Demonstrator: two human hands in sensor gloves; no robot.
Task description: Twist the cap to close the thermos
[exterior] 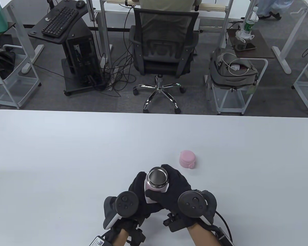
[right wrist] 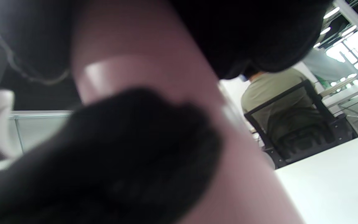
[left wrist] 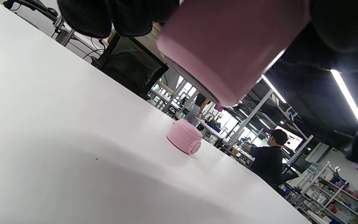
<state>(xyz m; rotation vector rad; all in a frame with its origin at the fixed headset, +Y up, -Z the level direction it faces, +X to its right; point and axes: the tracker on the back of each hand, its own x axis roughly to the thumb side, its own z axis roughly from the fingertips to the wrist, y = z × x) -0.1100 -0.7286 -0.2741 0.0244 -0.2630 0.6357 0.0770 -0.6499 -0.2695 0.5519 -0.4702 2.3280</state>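
A pink thermos (exterior: 157, 182) with an open steel mouth is near the table's front middle, gripped by both gloved hands. My left hand (exterior: 139, 186) wraps its left side and my right hand (exterior: 174, 186) wraps its right side and front. In the left wrist view the thermos base (left wrist: 228, 46) hangs tilted above the table, with my left fingers (left wrist: 104, 15) beside it. In the right wrist view the pink body (right wrist: 141, 59) fills the frame under my right fingers (right wrist: 259, 31). The pink cap (exterior: 187, 159) lies alone on the table, up and right of the thermos; it also shows in the left wrist view (left wrist: 184, 136).
The white table (exterior: 66, 159) stretches wide to the left, right and back. Beyond its far edge stand an office chair (exterior: 164, 51) with a seated person, carts and desks, all off the table.
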